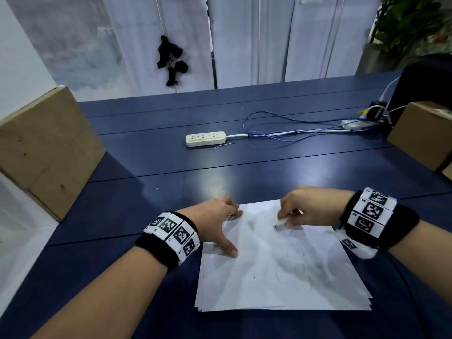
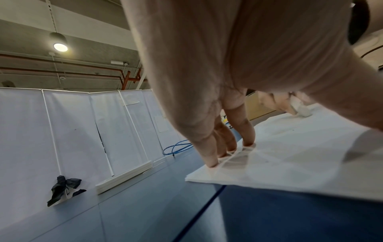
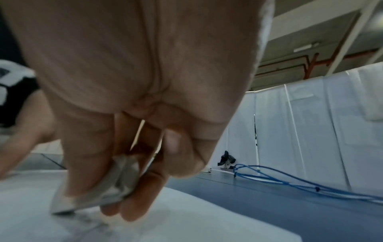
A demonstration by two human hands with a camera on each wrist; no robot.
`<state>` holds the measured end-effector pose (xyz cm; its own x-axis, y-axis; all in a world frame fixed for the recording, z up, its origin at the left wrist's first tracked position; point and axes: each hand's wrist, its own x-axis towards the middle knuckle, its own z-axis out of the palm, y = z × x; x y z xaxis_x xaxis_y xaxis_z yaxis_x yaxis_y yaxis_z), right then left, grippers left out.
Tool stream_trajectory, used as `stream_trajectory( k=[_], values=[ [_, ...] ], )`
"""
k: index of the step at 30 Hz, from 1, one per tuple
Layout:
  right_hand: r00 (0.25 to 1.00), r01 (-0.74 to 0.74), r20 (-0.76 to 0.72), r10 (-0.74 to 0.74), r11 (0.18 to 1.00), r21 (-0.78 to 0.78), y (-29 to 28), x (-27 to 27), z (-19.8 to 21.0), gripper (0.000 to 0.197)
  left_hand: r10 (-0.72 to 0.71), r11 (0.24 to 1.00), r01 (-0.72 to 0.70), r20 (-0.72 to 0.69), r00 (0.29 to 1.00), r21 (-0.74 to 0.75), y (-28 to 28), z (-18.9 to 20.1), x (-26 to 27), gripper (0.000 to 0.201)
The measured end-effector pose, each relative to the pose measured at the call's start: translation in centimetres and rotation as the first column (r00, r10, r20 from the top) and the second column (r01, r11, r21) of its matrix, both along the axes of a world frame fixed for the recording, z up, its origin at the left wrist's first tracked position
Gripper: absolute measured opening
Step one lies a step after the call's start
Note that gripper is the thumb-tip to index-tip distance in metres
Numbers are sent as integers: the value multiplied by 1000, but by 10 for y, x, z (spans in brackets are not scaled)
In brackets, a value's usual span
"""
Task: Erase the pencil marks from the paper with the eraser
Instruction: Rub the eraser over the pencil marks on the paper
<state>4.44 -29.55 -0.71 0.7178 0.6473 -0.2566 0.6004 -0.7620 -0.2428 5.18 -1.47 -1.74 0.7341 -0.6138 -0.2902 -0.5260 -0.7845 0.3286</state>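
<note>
Right hand (image 1: 308, 207) pinches one grey-smudged eraser (image 3: 99, 186) between thumb and curled fingers, its long axis slanting down-left from the fingertips, tip on the paper (image 1: 274, 277). Left hand (image 1: 215, 223), across the sheet, presses straight fingers (image 2: 209, 152) on the stack's far-left corner. Faint pencil marks (image 1: 293, 267) lie nearer the person.

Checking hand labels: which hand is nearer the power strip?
Left. The left hand sits nearly straight below the power strip; the right hand is further right.

Cream power strip (image 1: 205, 138) mid dark-blue table (image 1: 146, 216), blue cable (image 1: 281, 133) looped beside it. Cardboard boxes (image 1: 46, 148) flank both edges. Potted plant (image 1: 411, 23) far right.
</note>
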Motion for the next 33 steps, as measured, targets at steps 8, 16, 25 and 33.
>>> stream_trajectory(
  k=[8,16,25,33],
  values=[
    [953,180,260,-158,982,-64,-3,29,-4,37,14,998,-13,-10,1000,61,-3,4,-1,99],
    [977,98,195,-82,993,-70,2,10,0,25,-42,993,50,-73,996,107,-7,9,-3,90],
    [1000,-2,30,3,1000,-6,0,-9,2,34,-75,985,55,117,990,164,-19,0,-11,73],
    [962,138,244,-119,989,-61,4,14,0,37,-154,972,121,155,976,203,-32,10,-11,69]
  ],
)
